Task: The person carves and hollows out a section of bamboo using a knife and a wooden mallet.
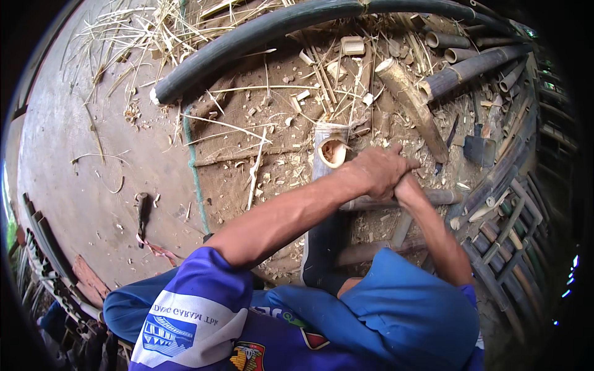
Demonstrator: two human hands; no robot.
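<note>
The left hand [376, 173] overlaps the right hand [406, 186] beside a notched bamboo pole [320, 171], grips indeterminable, a wooden billet [416, 106] lying beyond.

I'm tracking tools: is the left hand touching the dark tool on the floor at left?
Apart: the head view shows floor and the green cord between the left hand and the dark tool.

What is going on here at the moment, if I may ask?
A seated person has the left hand over the right hand, near a bamboo piece with an opening by its far end. Whether either hand holds anything is hidden. Pale strips lie scattered around, and a long dark pole lies beyond.
</note>
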